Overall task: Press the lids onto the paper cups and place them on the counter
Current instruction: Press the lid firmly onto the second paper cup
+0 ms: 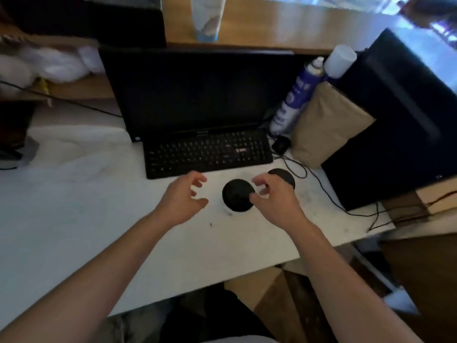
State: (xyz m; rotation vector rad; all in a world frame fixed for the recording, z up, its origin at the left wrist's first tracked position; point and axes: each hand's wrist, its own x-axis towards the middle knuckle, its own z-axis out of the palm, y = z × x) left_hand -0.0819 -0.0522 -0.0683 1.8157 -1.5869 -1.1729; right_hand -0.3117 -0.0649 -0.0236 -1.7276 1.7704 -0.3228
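A paper cup with a black lid (237, 194) stands on the white counter (74, 219) in front of the keyboard. A second black-lidded cup (284, 176) stands just behind it to the right, partly hidden by my right hand. My left hand (184, 198) hovers to the left of the nearer cup, fingers spread, holding nothing. My right hand (270, 194) is at that cup's right edge with curled fingers apart; its thumb is at the lid's rim. The cups' walls are mostly hidden under the lids.
A black keyboard (209, 152) and monitor (197, 92) sit behind the cups. A spray can (294, 97), a tan bag (326, 125) and a black computer case (400, 120) crowd the right. Cables (329, 194) trail across the counter's right side.
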